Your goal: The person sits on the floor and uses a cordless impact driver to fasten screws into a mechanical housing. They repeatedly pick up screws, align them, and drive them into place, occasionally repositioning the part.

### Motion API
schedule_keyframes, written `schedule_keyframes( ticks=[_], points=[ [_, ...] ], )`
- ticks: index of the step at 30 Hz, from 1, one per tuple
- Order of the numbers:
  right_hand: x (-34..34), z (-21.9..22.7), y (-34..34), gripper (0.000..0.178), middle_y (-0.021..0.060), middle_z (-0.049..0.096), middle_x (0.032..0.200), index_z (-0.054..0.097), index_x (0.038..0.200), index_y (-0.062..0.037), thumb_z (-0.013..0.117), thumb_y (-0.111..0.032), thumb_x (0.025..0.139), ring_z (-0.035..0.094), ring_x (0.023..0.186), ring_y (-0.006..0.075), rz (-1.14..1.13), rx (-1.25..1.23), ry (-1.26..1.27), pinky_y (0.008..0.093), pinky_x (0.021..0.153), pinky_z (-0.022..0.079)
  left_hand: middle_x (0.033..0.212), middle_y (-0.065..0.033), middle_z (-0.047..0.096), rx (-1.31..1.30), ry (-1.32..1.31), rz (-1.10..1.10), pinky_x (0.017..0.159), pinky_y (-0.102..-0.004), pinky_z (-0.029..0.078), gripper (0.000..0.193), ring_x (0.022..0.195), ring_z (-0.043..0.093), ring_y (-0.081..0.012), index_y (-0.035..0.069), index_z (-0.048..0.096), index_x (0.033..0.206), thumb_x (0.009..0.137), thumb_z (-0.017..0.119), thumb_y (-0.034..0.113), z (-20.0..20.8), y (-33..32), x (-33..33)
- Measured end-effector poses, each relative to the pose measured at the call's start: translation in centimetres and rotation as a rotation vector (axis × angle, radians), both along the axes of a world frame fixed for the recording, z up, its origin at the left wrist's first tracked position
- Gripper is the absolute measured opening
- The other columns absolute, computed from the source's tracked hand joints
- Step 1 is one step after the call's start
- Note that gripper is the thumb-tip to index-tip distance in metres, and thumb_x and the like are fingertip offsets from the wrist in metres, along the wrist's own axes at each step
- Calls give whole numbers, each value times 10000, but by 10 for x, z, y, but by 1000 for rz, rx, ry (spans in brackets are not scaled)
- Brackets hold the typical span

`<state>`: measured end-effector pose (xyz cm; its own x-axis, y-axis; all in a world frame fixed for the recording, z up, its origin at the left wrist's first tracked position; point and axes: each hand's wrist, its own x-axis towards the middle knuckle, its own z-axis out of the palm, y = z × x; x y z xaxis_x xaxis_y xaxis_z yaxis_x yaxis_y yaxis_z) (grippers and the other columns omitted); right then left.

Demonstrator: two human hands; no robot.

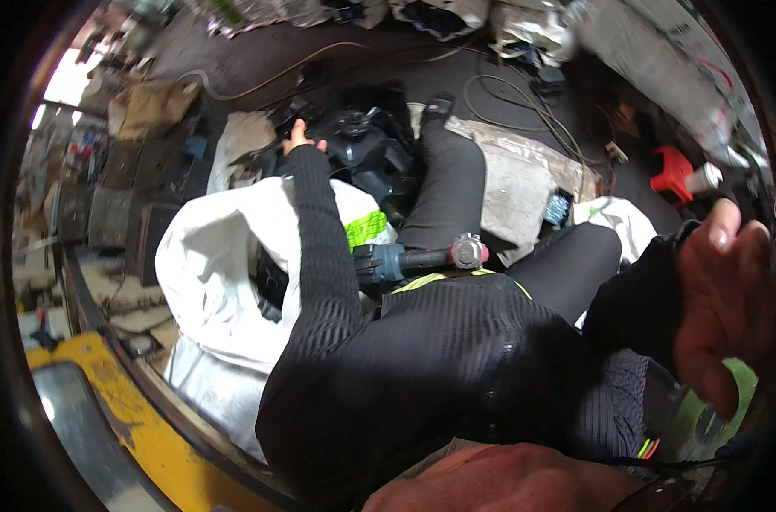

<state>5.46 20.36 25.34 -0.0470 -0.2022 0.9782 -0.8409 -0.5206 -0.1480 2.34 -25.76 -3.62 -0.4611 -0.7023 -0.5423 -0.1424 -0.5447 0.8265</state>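
Observation:
My left hand (301, 139) reaches forward on a straight arm, with its fingers apart at the near left side of a pile of black plastic parts (354, 145). Nothing shows in its grasp. Raised at the far right, my right hand (725, 299) is empty, its thumb spread away from the fingers. Across my lap lies a power tool (396, 261) with a blue and dark body and a round metal head, like an angle grinder. Under my left forearm stands a large open white sack (204, 247), with black pieces (270, 286) inside.
Cables (524, 107) loop over the dark floor ahead. A red plastic object (674, 175) stands by a white cylinder (703, 177) to the right. A worn yellow panel (140, 418) borders the lower left. Flat grey boards (516, 188) and large sacks (661, 64) lie beyond.

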Motion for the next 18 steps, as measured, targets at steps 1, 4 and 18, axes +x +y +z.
schedule_keyframes(
  ticks=[1,4,18],
  points=[
    [6,10,7,430,119,509,1083,506,1102,-68,586,-355,792,476,840,220,4,27,86,358,629,408,1097,-188,499,-298,220,21,584,-362,489,711,895,533,-288,49,315,1278,722,670,317,15,32,-4],
    [18,14,45,473,43,510,1171,511,1160,-144,531,-454,804,467,937,203,-6,226,51,356,738,350,1099,-212,539,-520,959,-429,614,-309,484,496,885,569,-280,6,433,1201,762,584,182,171,106,46],
    [36,14,74,386,103,546,934,516,1043,-47,599,-313,776,480,741,180,-83,455,-137,287,599,372,848,-149,508,-993,1377,-1370,530,-258,454,290,631,544,-177,23,499,935,768,589,243,272,218,85]
  ],
)
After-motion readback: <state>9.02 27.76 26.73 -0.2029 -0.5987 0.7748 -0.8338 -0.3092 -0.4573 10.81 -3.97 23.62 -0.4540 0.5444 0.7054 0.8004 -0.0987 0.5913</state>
